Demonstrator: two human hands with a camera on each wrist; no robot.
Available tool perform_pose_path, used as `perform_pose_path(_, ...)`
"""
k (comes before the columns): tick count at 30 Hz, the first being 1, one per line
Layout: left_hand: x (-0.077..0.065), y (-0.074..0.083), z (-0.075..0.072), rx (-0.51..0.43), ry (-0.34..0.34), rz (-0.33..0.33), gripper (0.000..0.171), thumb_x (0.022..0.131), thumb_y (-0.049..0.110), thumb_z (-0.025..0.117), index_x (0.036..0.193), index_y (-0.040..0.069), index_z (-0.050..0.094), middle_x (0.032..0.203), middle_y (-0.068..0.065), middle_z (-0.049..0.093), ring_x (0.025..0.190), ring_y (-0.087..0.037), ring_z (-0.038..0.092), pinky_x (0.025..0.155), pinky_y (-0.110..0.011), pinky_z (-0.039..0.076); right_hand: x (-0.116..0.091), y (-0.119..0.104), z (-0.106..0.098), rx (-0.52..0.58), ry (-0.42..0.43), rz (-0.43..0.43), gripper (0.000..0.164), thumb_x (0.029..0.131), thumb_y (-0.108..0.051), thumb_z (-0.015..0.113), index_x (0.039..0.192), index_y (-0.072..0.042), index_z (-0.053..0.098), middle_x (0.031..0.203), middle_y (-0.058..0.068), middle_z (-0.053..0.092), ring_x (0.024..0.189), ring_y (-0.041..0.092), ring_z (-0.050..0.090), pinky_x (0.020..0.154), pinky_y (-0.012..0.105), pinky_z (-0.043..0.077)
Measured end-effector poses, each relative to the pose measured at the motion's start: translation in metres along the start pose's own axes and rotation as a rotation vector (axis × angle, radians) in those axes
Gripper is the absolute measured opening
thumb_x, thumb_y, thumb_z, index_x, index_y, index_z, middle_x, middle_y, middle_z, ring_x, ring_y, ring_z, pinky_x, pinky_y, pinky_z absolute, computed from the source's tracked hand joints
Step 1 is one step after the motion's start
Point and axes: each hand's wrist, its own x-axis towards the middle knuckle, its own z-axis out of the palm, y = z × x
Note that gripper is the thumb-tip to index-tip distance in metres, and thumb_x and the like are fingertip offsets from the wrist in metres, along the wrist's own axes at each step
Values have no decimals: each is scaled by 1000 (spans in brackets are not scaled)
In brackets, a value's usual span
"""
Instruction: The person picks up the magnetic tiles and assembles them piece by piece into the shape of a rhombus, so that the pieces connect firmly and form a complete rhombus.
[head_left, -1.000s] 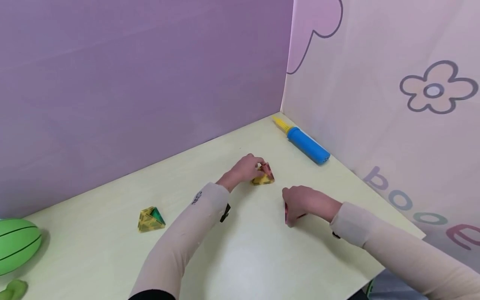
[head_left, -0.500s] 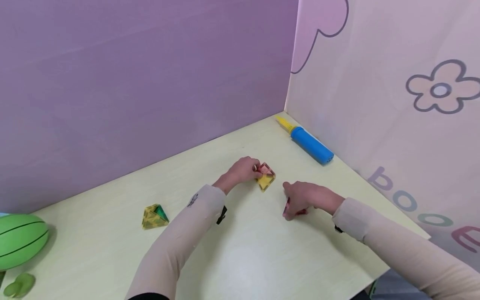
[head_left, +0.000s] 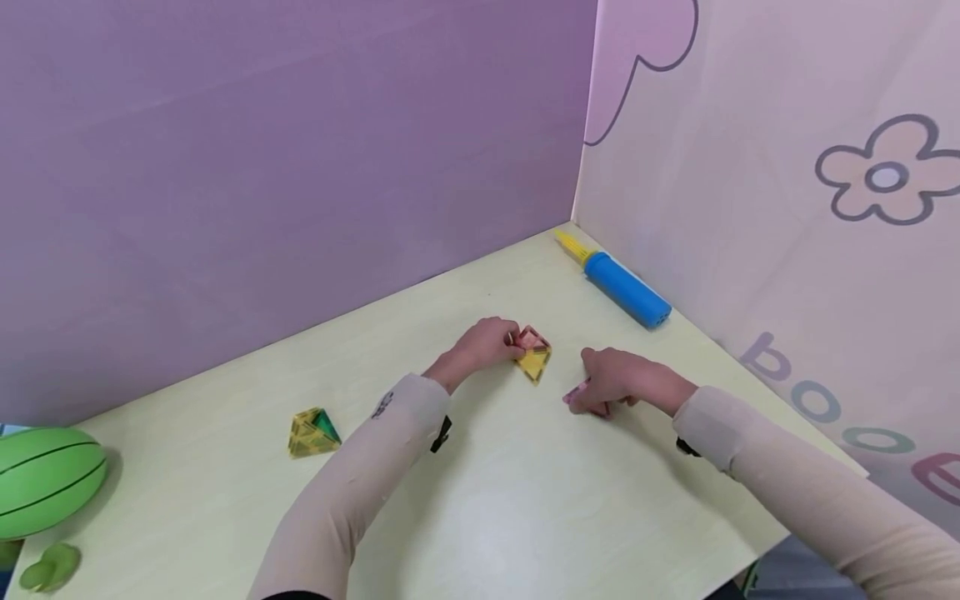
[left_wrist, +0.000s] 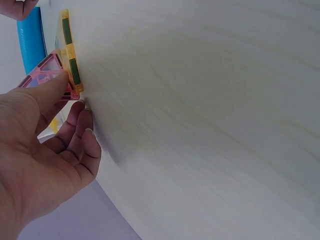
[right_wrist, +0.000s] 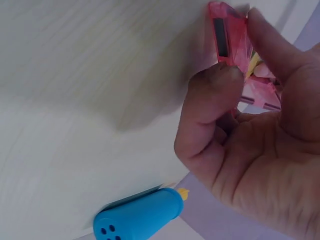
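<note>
My left hand (head_left: pixel 486 342) pinches a pair of joined triangular magnetic tiles, one pink (head_left: pixel 530 338) and one yellow (head_left: pixel 536 365). In the left wrist view the thumb lies on the pair, with the yellow tile's edge (left_wrist: pixel 70 50) towards the camera and the pink tile (left_wrist: pixel 47 67) behind it. To the right, my right hand (head_left: pixel 618 375) holds a pink magnetic tile (head_left: pixel 575 392) close over the table, tilted and partly covered by the fingers. Its pink edge (right_wrist: pixel 220 37) shows between thumb and fingers in the right wrist view. A small gap separates the two hands' tiles.
A yellow and green pyramid of tiles (head_left: pixel 311 435) stands on the table (head_left: pixel 480 517) to the left. A blue hand pump (head_left: pixel 628 290) with a yellow nozzle lies near the right wall. At the far left are a green striped ball (head_left: pixel 48 483) and a small green object (head_left: pixel 51 567).
The yellow tile in my left hand has swung outward, flattening the folded pair. My right hand has moved slightly away and right, and its tile has tipped from upright to slanted.
</note>
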Motion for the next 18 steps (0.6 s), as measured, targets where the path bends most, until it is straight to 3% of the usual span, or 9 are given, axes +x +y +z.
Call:
perform_pose_path(3,0,1,0,-4,-1,-3,20,97,26,68,106,8,67,99,-5,70,80,-15,52,66,-22,40,4,6,-2,17,29,-34,46,88,-43,75,109,-9,51,85,7,62,70,20,55,55,28,46)
perform_pose_path(7,-1,1,0,-7,-5,-11,20,97,26,67,106,8,67,101,-5,70,81,-15,53,67,-22,40,9,10,-7,55,47,-52,38,93,-35,70,112,-7,51,92,8,61,70,19,54,54,26,48)
perform_pose_path(18,-5,3,0,-24,-16,-41,18,97,25,67,106,9,65,105,-6,70,85,-15,55,71,-24,44,22,24,-12,163,56,-34,39,100,-36,56,113,-1,45,70,5,49,52,15,44,46,23,36)
